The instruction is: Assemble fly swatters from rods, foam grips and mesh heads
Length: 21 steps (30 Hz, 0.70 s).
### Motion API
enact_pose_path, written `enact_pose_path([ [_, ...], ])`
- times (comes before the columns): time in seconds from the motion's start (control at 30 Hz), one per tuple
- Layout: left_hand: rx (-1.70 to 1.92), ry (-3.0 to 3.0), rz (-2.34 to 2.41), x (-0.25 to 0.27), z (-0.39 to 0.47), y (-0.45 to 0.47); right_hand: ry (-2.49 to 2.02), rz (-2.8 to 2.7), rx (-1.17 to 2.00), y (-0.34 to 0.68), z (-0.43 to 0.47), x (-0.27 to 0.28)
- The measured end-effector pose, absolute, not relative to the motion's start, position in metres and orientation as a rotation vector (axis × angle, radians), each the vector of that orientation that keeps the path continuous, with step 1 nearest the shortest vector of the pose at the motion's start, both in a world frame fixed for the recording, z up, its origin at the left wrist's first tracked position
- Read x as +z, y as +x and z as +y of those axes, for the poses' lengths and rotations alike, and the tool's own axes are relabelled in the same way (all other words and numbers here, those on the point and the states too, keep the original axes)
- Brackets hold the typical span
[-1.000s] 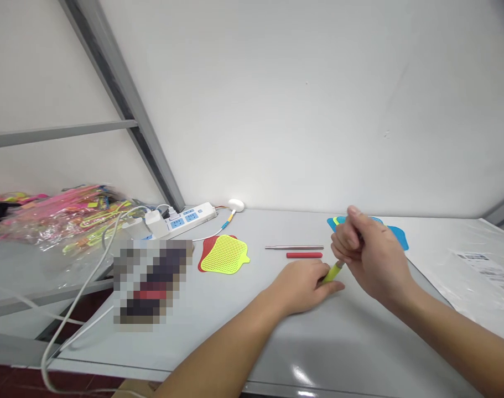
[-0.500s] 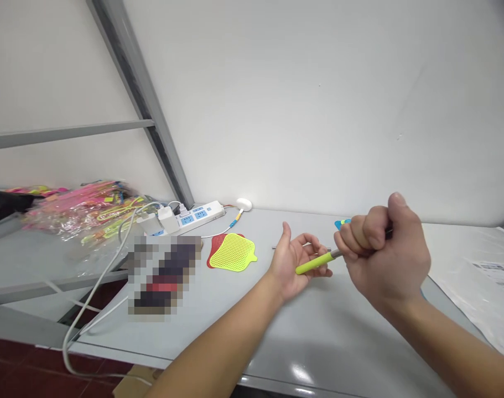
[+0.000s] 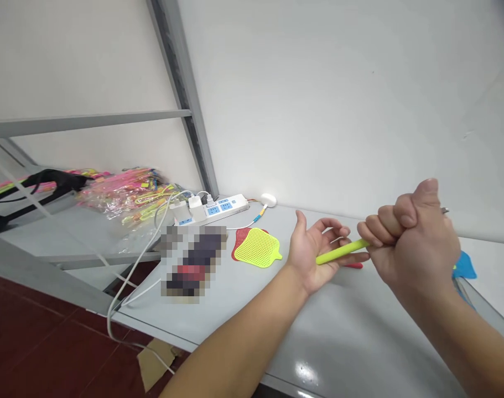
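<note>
In my right hand [image 3: 417,237], closed in a fist, is a yellow-green fly swatter handle [image 3: 341,252]; a short metal end sticks out past the thumb side. The handle's lower end rests against the palm of my left hand [image 3: 312,249], which is open with its fingers loosely curled. Left of that hand, a yellow-green perforated swatter head [image 3: 258,249] lies over a red swatter head [image 3: 237,237]. The end of a red handle [image 3: 354,266] shows beneath my left fingers. Behind my right wrist is a blue piece [image 3: 465,266], partly hidden.
A white power strip [image 3: 235,205] with chargers and cables sits at the back left, beside a white round device [image 3: 268,200]. Bagged colourful items [image 3: 127,193] lie on the left rack near a black strap [image 3: 61,179]. Cardboard [image 3: 156,362] lies on the red floor.
The view has swung left, so the table things appear farther right. My right fist has moved from the metal rod onto the green grip, and a metal end now shows beyond it.
</note>
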<state>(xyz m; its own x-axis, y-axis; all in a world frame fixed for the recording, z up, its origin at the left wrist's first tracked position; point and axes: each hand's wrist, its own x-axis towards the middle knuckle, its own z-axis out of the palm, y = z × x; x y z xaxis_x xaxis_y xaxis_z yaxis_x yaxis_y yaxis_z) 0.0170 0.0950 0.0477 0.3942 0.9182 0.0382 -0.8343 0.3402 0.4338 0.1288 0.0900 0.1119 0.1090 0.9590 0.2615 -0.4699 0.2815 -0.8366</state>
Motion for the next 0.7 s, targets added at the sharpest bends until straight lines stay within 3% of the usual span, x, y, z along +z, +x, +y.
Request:
enact_pose_path([
  [0.7, 1.171, 0.493, 0.379, 0.034, 0.1, 0.032, -0.656, -1.233, 1.215, 0.11, 0.081, 0.104],
])
